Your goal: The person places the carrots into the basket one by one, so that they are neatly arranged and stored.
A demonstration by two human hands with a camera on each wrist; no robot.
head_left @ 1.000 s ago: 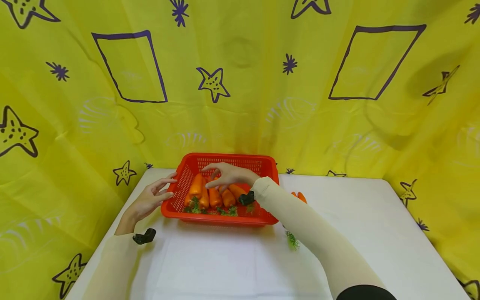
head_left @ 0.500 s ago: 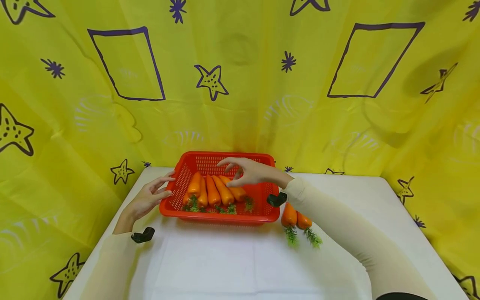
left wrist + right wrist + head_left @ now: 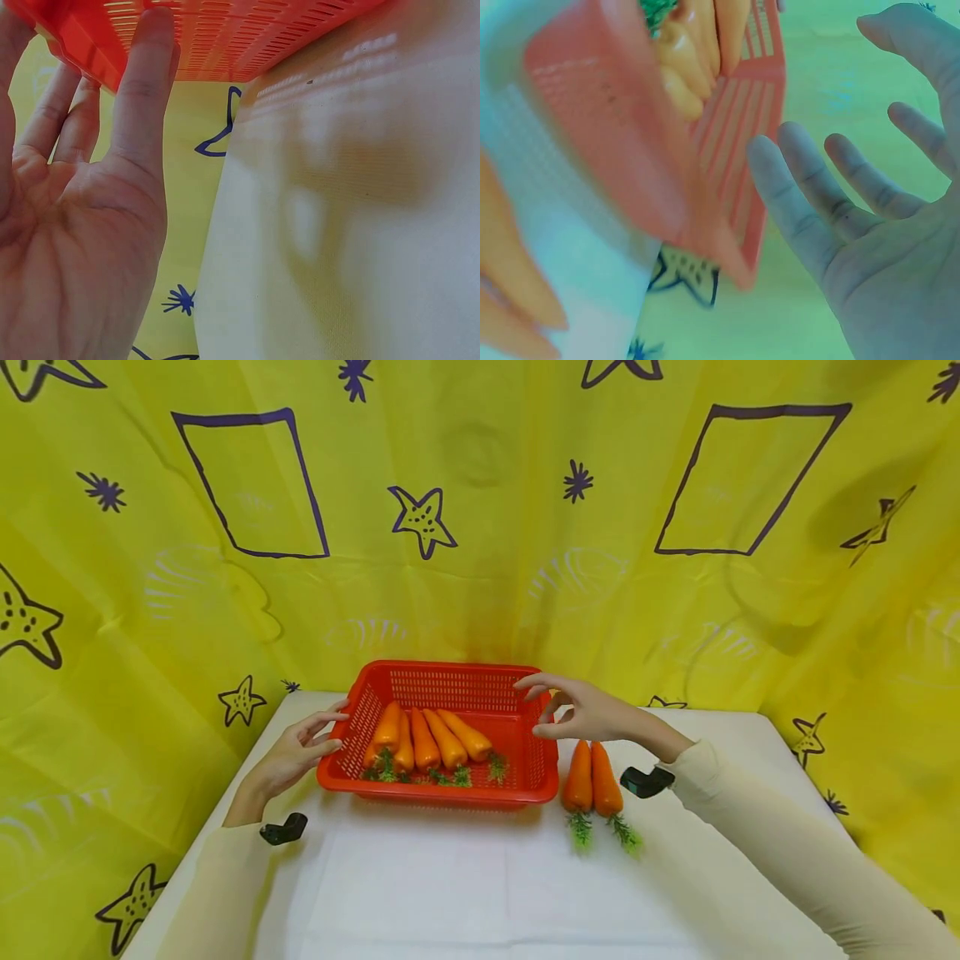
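Observation:
A red plastic basket [image 3: 457, 679] with slotted walls stands on the white table. Several orange carrots [image 3: 446, 747] with green tops lie side by side in its left and middle part. My left hand [image 3: 294, 758] is at the basket's left end, fingers extended, touching its wall; in the left wrist view a finger [image 3: 144, 97] lies against the slotted side. Over the right end of the basket is my right hand [image 3: 581, 706], fingers spread and holding nothing. Two more carrots, one [image 3: 577, 781] beside the other [image 3: 604, 781], lie on the table right of the basket, tops toward me.
The white table [image 3: 420, 877] extends in front of the basket and to its right. Behind and at both sides hangs a yellow curtain [image 3: 495, 527] with starfish drawings, close to the basket's back rim.
My right hand has moved right, from above the carrots in the basket to its right end. The two carrots on the table have come into full view. My left hand has stayed at the basket.

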